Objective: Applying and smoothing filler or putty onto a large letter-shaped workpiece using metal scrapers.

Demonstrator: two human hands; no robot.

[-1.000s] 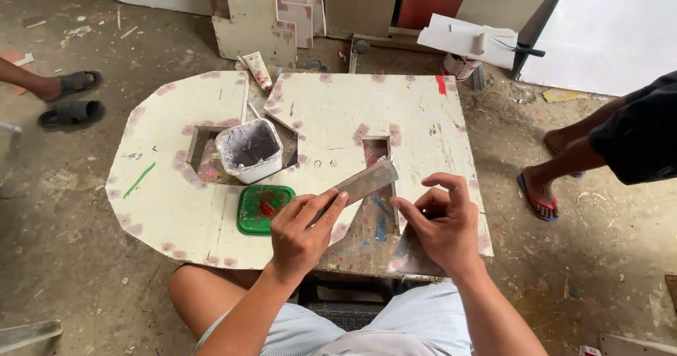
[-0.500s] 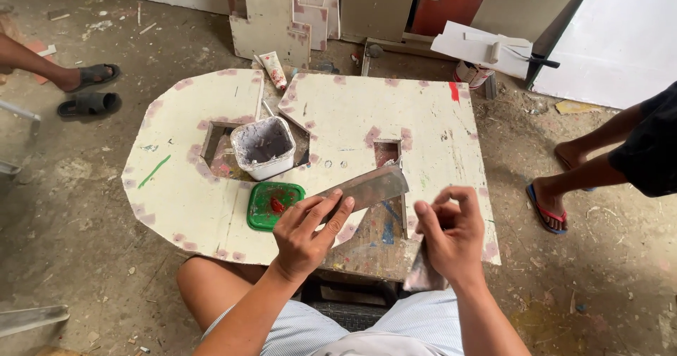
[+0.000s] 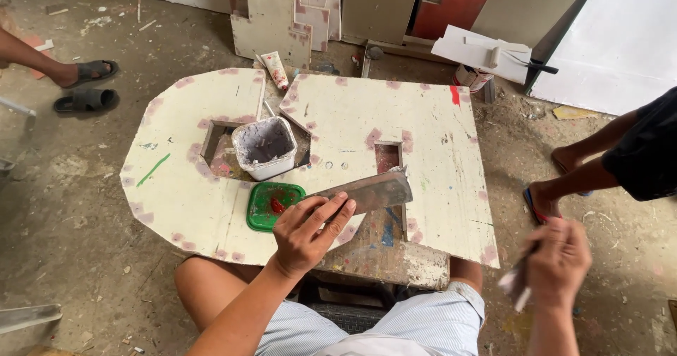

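My left hand [image 3: 307, 230] grips a broad metal putty blade [image 3: 367, 191], held flat over a cream-painted board [image 3: 211, 201] with pink filler patches. Right beside the hand lies a green lid [image 3: 262, 208] with a dab of red paste on it. Behind the lid stands a square white tub [image 3: 264, 146] smeared with grey putty, set in a cutout of the board. My right hand [image 3: 557, 261] is off to the right, away from the board, blurred, closed on a small pale tool [image 3: 515, 285] that I cannot identify.
A squeezed tube [image 3: 276, 70] lies at the board's far edge. Panels and offcuts lean at the back, with a paint roller [image 3: 495, 55] on a white sheet. Another person's sandalled feet [image 3: 88, 74] are at left; a second person's legs [image 3: 585, 151] stand close at right.
My right hand has drawn away from the blade, down and to the right past the board's edge. The left hand keeps the blade over the board.
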